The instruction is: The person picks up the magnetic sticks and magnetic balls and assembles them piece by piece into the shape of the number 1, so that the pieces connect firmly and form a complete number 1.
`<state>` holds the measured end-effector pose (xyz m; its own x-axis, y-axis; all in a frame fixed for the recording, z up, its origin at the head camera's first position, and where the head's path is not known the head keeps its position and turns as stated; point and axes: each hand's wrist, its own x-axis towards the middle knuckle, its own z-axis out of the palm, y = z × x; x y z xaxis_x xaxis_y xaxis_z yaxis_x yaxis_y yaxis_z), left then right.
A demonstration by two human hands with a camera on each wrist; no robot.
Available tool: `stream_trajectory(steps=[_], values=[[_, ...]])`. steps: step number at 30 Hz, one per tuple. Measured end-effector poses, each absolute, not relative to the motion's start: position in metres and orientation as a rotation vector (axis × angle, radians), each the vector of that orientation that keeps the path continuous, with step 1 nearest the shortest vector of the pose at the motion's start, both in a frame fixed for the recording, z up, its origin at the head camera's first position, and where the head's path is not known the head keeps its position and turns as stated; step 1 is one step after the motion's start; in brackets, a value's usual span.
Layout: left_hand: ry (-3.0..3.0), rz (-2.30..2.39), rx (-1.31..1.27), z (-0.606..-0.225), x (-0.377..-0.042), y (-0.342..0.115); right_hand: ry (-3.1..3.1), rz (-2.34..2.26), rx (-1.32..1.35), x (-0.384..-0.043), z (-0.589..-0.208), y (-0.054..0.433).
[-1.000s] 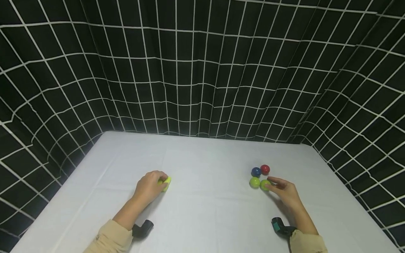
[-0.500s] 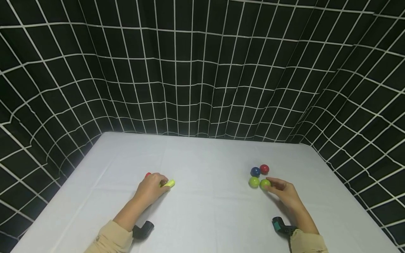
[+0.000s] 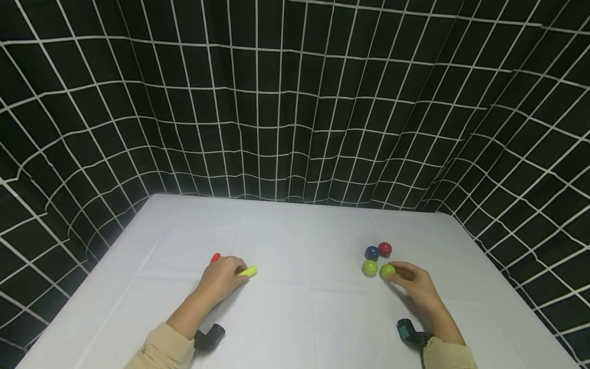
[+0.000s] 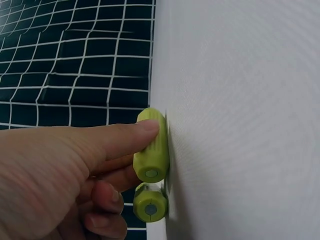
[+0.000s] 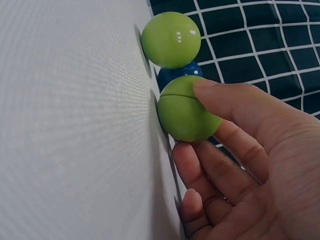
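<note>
My left hand [image 3: 222, 279] pinches a short yellow-green ribbed cylinder [image 4: 154, 152] that lies on the white cloth, thumb on its side. A second yellow-green cylinder [image 4: 151, 206] with a grey round end sits right beside it, close to the curled fingers. Past the knuckles, the end of a red piece [image 3: 215, 257] peeks out, mostly hidden by the hand. On the right, my right hand [image 3: 417, 286] holds a glossy green ball [image 5: 185, 110] with a seam, between thumb and fingers, at the cloth. Another green ball [image 3: 370, 268] rests just left of it.
Behind the green balls, a blue ball [image 3: 372, 252] and a red ball [image 3: 385, 249] sit close together. White cloth [image 3: 295, 297] covers the table, and a black curtain with a white grid [image 3: 286, 102] surrounds its back and sides. Dark cameras [image 3: 209, 337] are strapped to both wrists.
The cylinder in my left hand has turned and shifted slightly right, and the red piece has come into sight. The held green ball has moved slightly away from the other green ball.
</note>
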<state>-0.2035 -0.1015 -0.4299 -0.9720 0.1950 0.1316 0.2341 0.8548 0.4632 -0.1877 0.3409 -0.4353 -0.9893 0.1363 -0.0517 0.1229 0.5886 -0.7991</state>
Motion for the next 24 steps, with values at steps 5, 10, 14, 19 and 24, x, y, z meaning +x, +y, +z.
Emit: stream_trajectory(steps=[5,10,14,19,24], values=[[-2.929,-0.782,-0.34,-0.429,-0.204,-0.098,-2.759,1.378,-0.218,-0.187,-0.437,0.342],[-2.896,-0.912,-0.319,-0.428,-0.204,-0.092,-2.768,1.403,-0.237,-0.187,-0.439,0.344],[-2.875,-1.056,-0.316,-0.427,-0.204,-0.086,-2.792,1.392,-0.258,-0.186,-0.439,0.343],[-2.858,-1.223,-0.289,-0.426,-0.205,-0.078,-2.792,1.353,-0.232,-0.185,-0.438,0.343],[-2.866,-1.365,-0.29,-0.428,-0.205,-0.069,-2.782,1.307,-0.203,-0.186,-0.439,0.344]])
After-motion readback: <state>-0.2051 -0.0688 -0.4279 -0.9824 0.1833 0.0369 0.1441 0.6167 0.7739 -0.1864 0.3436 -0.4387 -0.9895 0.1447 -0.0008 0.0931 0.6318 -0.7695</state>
